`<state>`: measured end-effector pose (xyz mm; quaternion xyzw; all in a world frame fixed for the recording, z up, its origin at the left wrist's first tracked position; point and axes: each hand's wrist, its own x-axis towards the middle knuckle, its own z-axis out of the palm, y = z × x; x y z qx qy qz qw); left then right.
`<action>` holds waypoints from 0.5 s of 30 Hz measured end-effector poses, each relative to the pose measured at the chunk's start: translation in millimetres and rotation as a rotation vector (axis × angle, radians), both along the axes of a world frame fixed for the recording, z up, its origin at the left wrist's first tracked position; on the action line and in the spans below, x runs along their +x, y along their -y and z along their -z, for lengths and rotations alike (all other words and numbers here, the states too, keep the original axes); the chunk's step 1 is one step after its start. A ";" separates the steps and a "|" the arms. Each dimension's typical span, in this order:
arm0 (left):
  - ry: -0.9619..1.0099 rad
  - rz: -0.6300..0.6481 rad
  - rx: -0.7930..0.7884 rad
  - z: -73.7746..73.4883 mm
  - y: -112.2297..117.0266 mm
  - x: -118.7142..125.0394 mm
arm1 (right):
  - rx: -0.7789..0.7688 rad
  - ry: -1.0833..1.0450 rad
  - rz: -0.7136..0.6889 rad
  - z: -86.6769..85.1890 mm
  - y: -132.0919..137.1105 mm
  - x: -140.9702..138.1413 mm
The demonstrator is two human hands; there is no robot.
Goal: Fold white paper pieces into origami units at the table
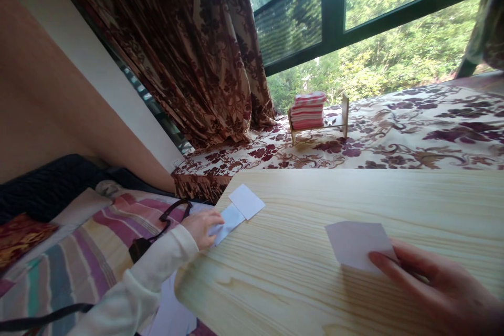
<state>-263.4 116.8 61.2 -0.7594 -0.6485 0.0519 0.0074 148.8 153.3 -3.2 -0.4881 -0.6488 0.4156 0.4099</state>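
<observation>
My right hand point(441, 286) pinches a white square piece of paper point(354, 241) by its right corner, with the thumb on top. This paper is above the wooden tabletop point(299, 278) and casts a shadow on it. At the table's left edge, my left hand point(205, 227) has curled fingers on the near end of a pale bluish paper piece point(231, 220). Part of that piece is hidden under the fingers. Another white paper piece point(247, 201) lies flat on the table and touches or overlaps the bluish one at its far end.
More white paper point(173, 310) lies below the table's left corner. A striped bedspread point(86, 241) with a black strap point(165, 220) is on the left. Behind the table, a small rack point(345, 115) with folded pink-striped cloths point(308, 111) stands on the flowered window-seat cover point(413, 126).
</observation>
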 end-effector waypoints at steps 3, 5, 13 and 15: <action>-0.043 0.044 -0.046 4.3 13.8 -6.3 | 0.006 -0.012 0.037 3.6 -0.9 -0.4; -0.064 0.067 -0.053 6.2 18.3 -8.2 | 0.003 -0.029 0.063 5.1 -1.2 -1.1; 0.030 0.122 0.018 7.8 10.4 -11.5 | -0.051 -0.062 0.072 3.0 0.9 -2.9; 0.104 0.118 0.042 3.1 6.8 -13.4 | -0.074 -0.068 0.067 1.4 1.8 -3.6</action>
